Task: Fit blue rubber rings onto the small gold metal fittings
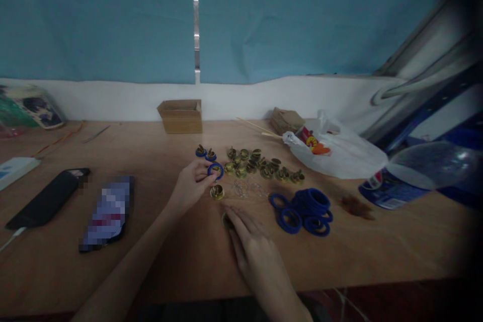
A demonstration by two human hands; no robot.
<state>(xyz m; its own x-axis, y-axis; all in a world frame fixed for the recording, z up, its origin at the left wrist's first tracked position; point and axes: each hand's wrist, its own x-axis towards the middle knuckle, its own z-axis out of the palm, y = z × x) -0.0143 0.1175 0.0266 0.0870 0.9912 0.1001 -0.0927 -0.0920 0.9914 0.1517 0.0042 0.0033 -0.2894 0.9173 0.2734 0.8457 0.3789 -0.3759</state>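
My left hand (190,186) pinches a blue ring (215,171) between thumb and fingers, above the table. A brass-coloured piece shows within the ring; whether it is seated there I cannot tell. Just below the ring, a round brass piece (217,191) with upright prongs stands on the wood. My right hand (254,244) rests low over the table, its fingertips and thumb around another brass piece (227,221), mostly hidden. Beyond the left hand sit two brass pieces with blue rings (206,153). Several bare brass pieces (252,163) are grouped to the right.
Loose blue rings (302,211) lie heaped right of my right hand, near thin wire-like loops (249,188). Farther right are a white plastic bag (343,156) and a large bottle (407,176). Phones (109,214) lie left; a cardboard box (181,118) stands behind.
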